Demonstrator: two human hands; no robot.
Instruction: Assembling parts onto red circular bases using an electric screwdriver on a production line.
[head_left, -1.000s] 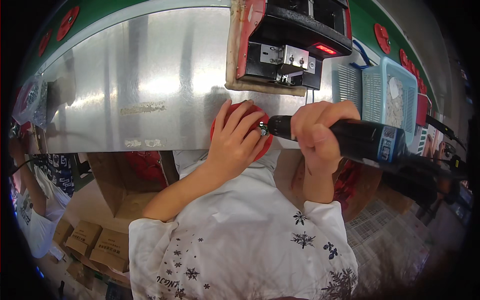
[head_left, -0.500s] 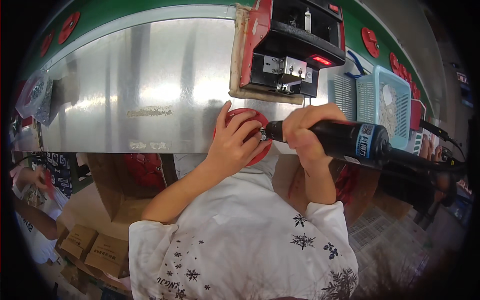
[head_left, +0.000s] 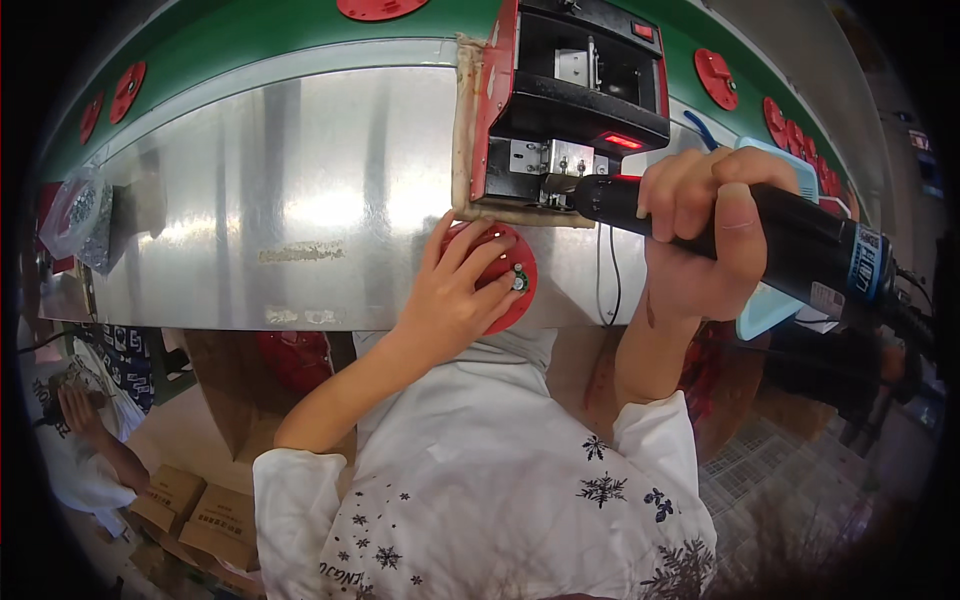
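Observation:
A red round plate (head_left: 524,252) lies on the metal bench by its front edge. My left hand (head_left: 440,305) holds it there, fingers spread across its face. Near the fingertips, a small metal-and-green part (head_left: 518,281) sits on the plate. My right hand (head_left: 712,225) is wrapped round a black power screwdriver (head_left: 825,250), raised to the right of the plate. The screwdriver's nose is at the metal outlet block of a red-and-black screw feeder (head_left: 590,115) with a lit red display. Whether a screw is on the tip, I cannot tell.
Behind my right hand stands a light-blue basket (head_left: 758,312), partly hidden. A clear bag of small metal parts (head_left: 80,220) lies at the far left. Red plates (head_left: 716,80) line the green ledge. Cardboard boxes (head_left: 215,520) stand below left, near another person (head_left: 90,440).
The screwdriver has left the small part on the plate and moved up and right to the feeder's outlet in my right hand. My left hand stays on the plate.

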